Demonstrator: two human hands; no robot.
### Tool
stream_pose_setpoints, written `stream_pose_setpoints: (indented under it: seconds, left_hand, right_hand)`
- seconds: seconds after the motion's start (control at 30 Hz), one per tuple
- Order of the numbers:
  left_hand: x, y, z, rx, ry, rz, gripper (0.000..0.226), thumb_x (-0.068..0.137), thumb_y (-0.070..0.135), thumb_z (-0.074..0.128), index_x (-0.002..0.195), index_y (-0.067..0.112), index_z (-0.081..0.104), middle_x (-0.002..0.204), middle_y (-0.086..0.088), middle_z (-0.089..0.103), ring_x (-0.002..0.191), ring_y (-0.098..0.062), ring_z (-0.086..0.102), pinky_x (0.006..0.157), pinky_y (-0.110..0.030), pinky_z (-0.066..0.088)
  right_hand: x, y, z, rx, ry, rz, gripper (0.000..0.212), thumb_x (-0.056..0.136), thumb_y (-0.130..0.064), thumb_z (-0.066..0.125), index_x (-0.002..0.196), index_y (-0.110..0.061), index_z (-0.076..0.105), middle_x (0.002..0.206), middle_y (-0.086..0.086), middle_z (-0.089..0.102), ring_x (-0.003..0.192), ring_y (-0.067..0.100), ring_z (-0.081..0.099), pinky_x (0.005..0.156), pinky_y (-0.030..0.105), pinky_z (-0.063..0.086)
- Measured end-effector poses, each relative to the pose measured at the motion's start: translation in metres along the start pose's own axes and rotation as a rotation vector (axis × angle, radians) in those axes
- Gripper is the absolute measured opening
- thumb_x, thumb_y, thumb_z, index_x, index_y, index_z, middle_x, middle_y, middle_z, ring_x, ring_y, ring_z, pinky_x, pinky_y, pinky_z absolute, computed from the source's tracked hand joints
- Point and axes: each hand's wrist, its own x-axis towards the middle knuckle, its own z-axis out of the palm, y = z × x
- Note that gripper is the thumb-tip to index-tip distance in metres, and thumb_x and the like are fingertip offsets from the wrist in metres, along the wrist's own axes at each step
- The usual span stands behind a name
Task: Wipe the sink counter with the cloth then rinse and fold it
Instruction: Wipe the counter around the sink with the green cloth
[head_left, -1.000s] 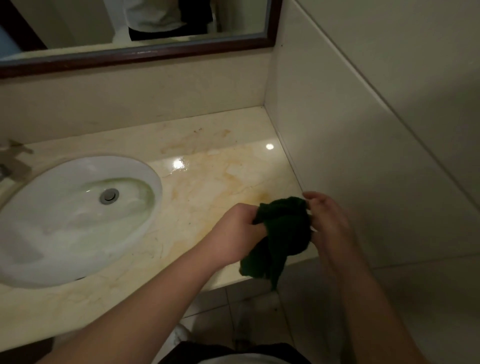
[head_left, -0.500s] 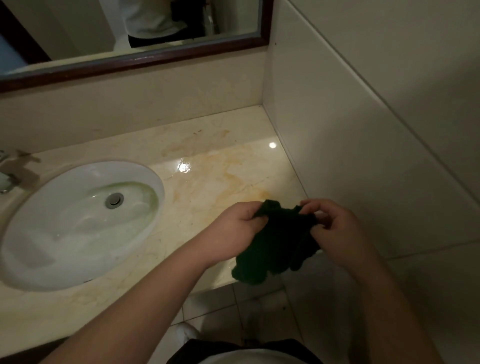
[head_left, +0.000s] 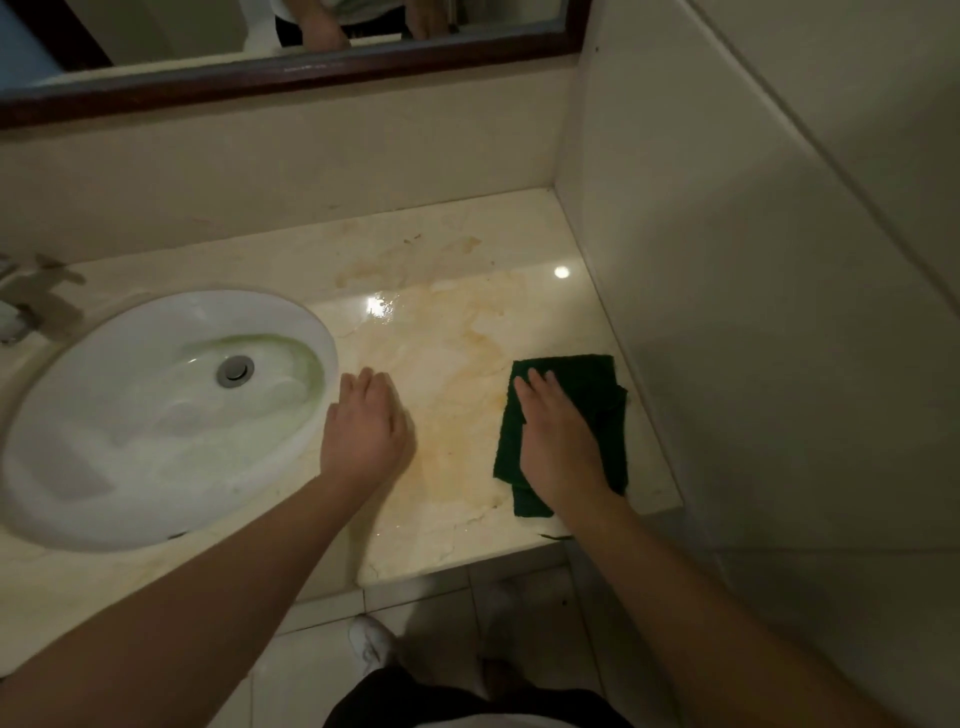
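Head view. The dark green cloth (head_left: 597, 384) is shown laid flat in a folded rectangle on the pale marble surface (head_left: 457, 338), near its front right corner and just beside the side wall (head_left: 727, 364). It is pressed down by the right hand (head_left: 558, 447), whose grip is open, with the fingers held straight over the fabric. The left hand (head_left: 363, 421) is rested on the bare surface between the cloth and the white sink basin (head_left: 78, 467), its grip relaxed and holding nothing.

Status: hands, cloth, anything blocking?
Right hand flat on green cloth, right end of counter. Left hand open beside sink. Side wall close right of cloth.
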Motion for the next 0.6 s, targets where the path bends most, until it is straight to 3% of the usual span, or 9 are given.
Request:
stream_pose_setpoints:
  seconds: [0.07,0.17,0.3,0.43,0.6]
  left_hand:
    - [-0.004,-0.018,0.010,0.077,-0.029,-0.012,0.059,0.098,0.036,0.028,0.148,0.006,0.026,0.159,-0.015,0.022,0.149,-0.037,0.012,0.116,-0.052,0.020]
    - [-0.009,-0.035,0.020,0.142,-0.033,0.041,0.066,0.099,0.044,0.015,0.156,0.012,0.004,0.164,-0.008,-0.001,0.150,-0.024,-0.010,0.122,-0.048,0.004]
    - [-0.009,-0.042,0.026,0.138,-0.003,0.076,0.064,0.101,0.044,0.014,0.156,0.013,0.003,0.164,-0.006,-0.002,0.150,-0.021,-0.010,0.123,-0.043,0.002]
    - [-0.008,-0.045,0.030,0.134,0.019,0.089,0.062,0.102,0.041,0.014,0.156,0.014,0.003,0.164,-0.005,-0.002,0.151,-0.020,-0.010,0.123,-0.042,0.002]
    - [-0.009,-0.046,0.030,0.127,0.021,0.107,0.062,0.102,0.040,0.015,0.156,0.013,0.002,0.165,-0.006,-0.002,0.151,-0.021,-0.011,0.122,-0.041,-0.002]
  right_hand:
    - [0.011,0.016,0.011,-0.114,0.005,0.054,0.063,0.101,-0.025,0.039,0.155,-0.010,0.011,0.164,0.012,0.008,0.151,0.027,0.007,0.121,0.039,0.005]
    - [0.019,0.029,0.018,-0.222,0.000,0.098,0.066,0.101,-0.037,0.027,0.155,-0.007,0.005,0.163,0.015,0.004,0.151,0.029,0.005,0.123,0.043,0.005]
    - [0.064,0.015,0.018,-0.291,-0.021,0.079,0.072,0.099,-0.049,0.020,0.156,-0.008,0.003,0.164,0.015,0.001,0.151,0.031,0.002,0.122,0.046,0.004]
    - [0.096,-0.028,0.031,-0.342,-0.076,-0.101,0.082,0.093,-0.063,0.019,0.156,-0.012,0.006,0.164,0.013,0.003,0.151,0.031,0.003,0.122,0.049,0.008]
    - [0.010,-0.038,0.047,-0.322,-0.176,-0.304,0.081,0.091,-0.063,0.030,0.156,-0.018,0.011,0.164,0.010,0.007,0.151,0.030,0.005,0.121,0.050,0.011]
